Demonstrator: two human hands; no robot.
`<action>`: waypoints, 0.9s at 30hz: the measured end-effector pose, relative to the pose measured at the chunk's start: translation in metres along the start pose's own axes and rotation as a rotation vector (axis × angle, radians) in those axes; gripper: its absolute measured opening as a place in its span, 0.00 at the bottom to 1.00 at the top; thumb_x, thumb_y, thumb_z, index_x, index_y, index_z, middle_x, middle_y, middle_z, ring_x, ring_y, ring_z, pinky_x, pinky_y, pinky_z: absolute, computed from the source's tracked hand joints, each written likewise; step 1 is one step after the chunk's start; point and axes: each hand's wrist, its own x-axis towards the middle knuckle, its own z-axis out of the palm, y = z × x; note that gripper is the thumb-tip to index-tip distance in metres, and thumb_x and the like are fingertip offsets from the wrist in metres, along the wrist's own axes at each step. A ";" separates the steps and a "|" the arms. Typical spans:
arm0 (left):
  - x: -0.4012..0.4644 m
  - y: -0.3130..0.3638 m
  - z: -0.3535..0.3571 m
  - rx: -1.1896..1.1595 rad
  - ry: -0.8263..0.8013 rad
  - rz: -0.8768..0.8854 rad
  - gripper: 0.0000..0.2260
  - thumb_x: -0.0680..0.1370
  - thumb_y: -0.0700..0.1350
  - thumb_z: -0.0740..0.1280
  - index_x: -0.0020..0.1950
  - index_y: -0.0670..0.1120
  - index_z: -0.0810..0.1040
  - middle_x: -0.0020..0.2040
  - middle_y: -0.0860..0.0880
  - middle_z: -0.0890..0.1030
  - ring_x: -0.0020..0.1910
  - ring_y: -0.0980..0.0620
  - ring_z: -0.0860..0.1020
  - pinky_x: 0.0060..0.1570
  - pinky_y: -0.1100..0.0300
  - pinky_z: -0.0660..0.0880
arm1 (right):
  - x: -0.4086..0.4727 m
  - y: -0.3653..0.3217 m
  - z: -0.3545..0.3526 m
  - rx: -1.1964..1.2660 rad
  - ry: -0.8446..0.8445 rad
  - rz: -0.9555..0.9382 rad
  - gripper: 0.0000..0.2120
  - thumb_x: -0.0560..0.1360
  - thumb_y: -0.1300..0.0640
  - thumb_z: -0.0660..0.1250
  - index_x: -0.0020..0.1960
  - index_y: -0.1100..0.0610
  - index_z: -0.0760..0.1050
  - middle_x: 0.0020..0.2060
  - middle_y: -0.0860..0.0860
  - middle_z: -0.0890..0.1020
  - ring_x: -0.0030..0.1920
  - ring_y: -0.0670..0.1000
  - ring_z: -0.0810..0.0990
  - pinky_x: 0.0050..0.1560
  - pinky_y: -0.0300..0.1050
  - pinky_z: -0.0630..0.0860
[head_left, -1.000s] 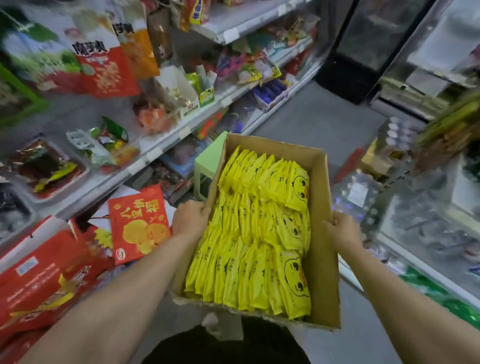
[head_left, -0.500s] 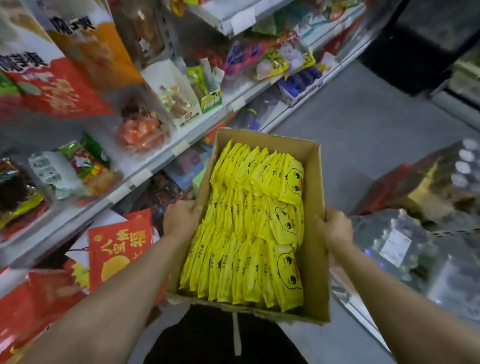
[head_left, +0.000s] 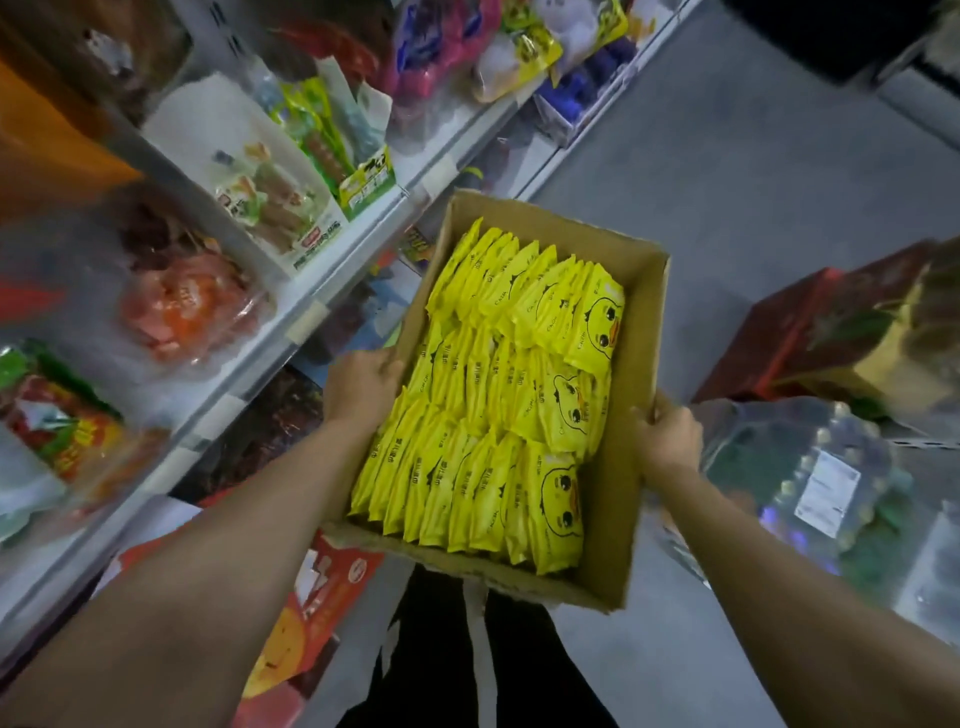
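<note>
The open brown cardboard box (head_left: 623, 441) is held up in the aisle at about waist height, over the person's dark trousers, clear of the floor and of the shelving. Rows of yellow snack packets printed with a duckling face (head_left: 498, 405) stand on edge inside it, filling the left part and leaving a bare strip along the right wall. With that much loose stock on board, holding the box level by both long sides looks like the sensible way to stop the rows toppling.

The left hand (head_left: 358, 389) grips the left wall about halfway along, with its fingers curled over the rim towards the packets. The right hand (head_left: 670, 436) clamps the opposite wall a little nearer the body, thumb hooked over the edge. So the box sits between the two hands and reaches out ahead of them.

Just to the left runs the white shelf edge (head_left: 306, 325), hung with bagged snacks. The box's far left corner is close to it, which suggests restocking. To the right, on the grey floor (head_left: 753, 182), sit a shrink-wrapped pack of bottles (head_left: 795, 467) and a dark red carton (head_left: 779, 338).
</note>
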 end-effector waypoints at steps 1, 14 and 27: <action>0.011 0.000 0.000 -0.005 -0.005 0.000 0.08 0.75 0.45 0.67 0.48 0.43 0.83 0.44 0.35 0.82 0.46 0.37 0.81 0.44 0.49 0.77 | 0.002 -0.003 0.005 0.013 0.018 0.019 0.10 0.78 0.60 0.62 0.55 0.60 0.78 0.40 0.63 0.79 0.43 0.63 0.78 0.41 0.48 0.67; 0.086 -0.018 -0.005 -0.007 -0.017 0.058 0.10 0.76 0.47 0.68 0.54 0.47 0.84 0.45 0.39 0.84 0.45 0.41 0.82 0.42 0.55 0.73 | 0.003 -0.031 0.063 0.094 0.100 0.095 0.15 0.78 0.57 0.61 0.64 0.54 0.76 0.45 0.62 0.83 0.47 0.66 0.80 0.50 0.59 0.78; 0.059 -0.002 -0.019 -0.121 -0.031 0.101 0.20 0.78 0.49 0.67 0.69 0.46 0.74 0.62 0.43 0.80 0.62 0.41 0.76 0.62 0.51 0.70 | 0.015 -0.040 0.033 -0.053 -0.153 0.085 0.11 0.77 0.53 0.65 0.53 0.61 0.76 0.47 0.60 0.82 0.48 0.63 0.81 0.49 0.55 0.79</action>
